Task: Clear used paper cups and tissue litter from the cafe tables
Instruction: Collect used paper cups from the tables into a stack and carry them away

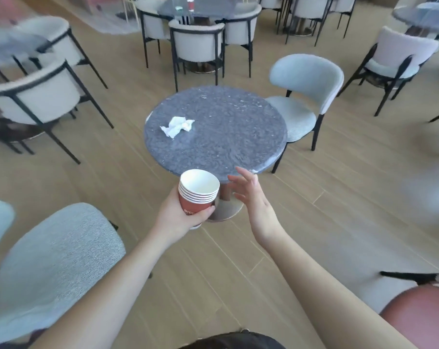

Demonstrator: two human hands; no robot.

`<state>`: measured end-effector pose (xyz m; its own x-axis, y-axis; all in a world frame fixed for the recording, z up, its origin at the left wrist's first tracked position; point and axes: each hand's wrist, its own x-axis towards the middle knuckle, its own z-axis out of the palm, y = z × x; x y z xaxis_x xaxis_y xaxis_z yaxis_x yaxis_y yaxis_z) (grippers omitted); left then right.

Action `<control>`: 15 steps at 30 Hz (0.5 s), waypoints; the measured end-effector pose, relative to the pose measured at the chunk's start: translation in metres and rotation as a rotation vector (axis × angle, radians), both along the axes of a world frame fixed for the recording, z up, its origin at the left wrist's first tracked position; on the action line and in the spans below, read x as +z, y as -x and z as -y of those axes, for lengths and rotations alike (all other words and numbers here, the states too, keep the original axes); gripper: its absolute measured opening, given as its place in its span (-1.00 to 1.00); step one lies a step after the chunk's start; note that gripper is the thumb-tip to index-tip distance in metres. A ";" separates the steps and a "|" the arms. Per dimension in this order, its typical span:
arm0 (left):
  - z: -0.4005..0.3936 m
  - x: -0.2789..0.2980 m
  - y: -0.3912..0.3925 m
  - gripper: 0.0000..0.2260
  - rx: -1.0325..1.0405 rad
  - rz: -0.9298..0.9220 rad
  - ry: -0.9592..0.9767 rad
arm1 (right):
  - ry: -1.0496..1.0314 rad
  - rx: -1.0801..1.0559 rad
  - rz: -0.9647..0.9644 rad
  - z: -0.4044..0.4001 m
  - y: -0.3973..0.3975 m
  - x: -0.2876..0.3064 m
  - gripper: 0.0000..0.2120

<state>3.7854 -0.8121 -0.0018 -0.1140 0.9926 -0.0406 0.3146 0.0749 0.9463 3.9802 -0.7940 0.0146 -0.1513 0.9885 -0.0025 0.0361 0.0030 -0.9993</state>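
L hand (182, 212) grips cup stack (197, 191) | R hand (248, 195) spread, empty | crumpled tissue (177, 126) ahead-left of both, long axis left-right; L nearer but occupied

A round table (228, 127) with a dark grey speckled stone top stands on a pale wood-plank floor (339, 210). One crumpled white tissue (177, 126) lies on the left part of the top, a short way in from the rim. Farther back, a second dark table (203, 8) carries a red cup (190, 4) and a smaller, blurred item just beside it. Chairs with black legs stand directly on the floor around both tables, among them a light blue chair (301, 96) close beside the near table's right edge.
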 end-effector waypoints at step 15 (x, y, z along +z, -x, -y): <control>-0.005 -0.010 0.149 -0.36 0.374 0.137 0.018 | 0.033 0.263 0.031 -0.068 0.162 -0.030 -0.47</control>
<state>3.6361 -0.8073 -0.0113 -0.4596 0.8827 -0.0978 0.1333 0.1774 0.9751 3.8183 -0.7262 -0.0149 -0.4024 0.9145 -0.0423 0.0690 -0.0157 -0.9975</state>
